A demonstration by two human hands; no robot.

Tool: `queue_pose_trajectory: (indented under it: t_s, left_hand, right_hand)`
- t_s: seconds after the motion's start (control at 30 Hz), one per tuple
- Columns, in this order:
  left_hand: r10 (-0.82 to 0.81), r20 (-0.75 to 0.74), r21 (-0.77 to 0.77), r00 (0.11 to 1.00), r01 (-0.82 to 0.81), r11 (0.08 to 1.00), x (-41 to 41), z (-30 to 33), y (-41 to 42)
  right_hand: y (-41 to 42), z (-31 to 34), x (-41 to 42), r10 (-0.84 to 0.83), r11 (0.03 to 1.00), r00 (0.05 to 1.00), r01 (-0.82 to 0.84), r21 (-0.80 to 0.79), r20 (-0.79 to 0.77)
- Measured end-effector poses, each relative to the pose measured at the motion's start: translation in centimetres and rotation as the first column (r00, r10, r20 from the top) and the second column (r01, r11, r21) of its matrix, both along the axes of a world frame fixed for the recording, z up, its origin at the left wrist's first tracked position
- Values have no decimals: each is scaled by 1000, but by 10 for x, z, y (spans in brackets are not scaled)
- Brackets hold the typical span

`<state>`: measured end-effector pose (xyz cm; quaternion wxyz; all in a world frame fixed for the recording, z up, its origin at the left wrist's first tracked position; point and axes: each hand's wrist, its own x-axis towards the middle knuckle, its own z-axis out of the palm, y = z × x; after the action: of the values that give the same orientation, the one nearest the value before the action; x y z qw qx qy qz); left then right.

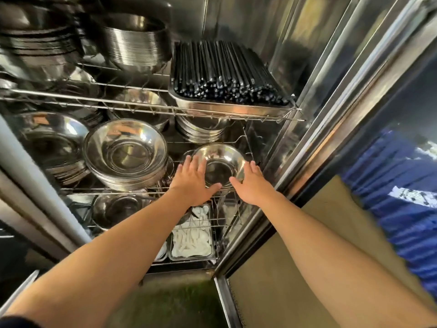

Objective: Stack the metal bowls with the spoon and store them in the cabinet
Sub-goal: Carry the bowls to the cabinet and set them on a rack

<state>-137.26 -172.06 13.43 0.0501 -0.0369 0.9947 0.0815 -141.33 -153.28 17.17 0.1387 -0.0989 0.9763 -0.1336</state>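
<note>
A small stack of shiny metal bowls [221, 159] sits at the right end of the cabinet's middle wire shelf [118, 189]. My left hand [192, 179] presses flat against the stack's left side, thumb at the near rim. My right hand [250, 183] mirrors it on the right side, so the stack is held between both palms. I see no spoon in the top bowl. Both forearms reach in from the bottom of the view.
A taller stack of wider bowls [125, 152] stands just left of my hands. On the shelf above is a steel tray of black chopsticks [227, 74]. The lower shelf carries a tray of white spoons [192, 237]. The cabinet's steel side wall [307, 138] is close on the right.
</note>
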Motion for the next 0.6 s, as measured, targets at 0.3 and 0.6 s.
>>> queue_pose_trajectory:
  t_s: [0.3,0.6]
  left_hand:
    - [20,63,30,998,-21,999,-9,-14,-3]
    - [21,33,52,999,-23,998,-6,-19,-12]
  right_hand:
    - [-3,-15,-10,32,997,999,-35,62,35]
    - [-12,-19,-10,22,997,999,-25,74,35]
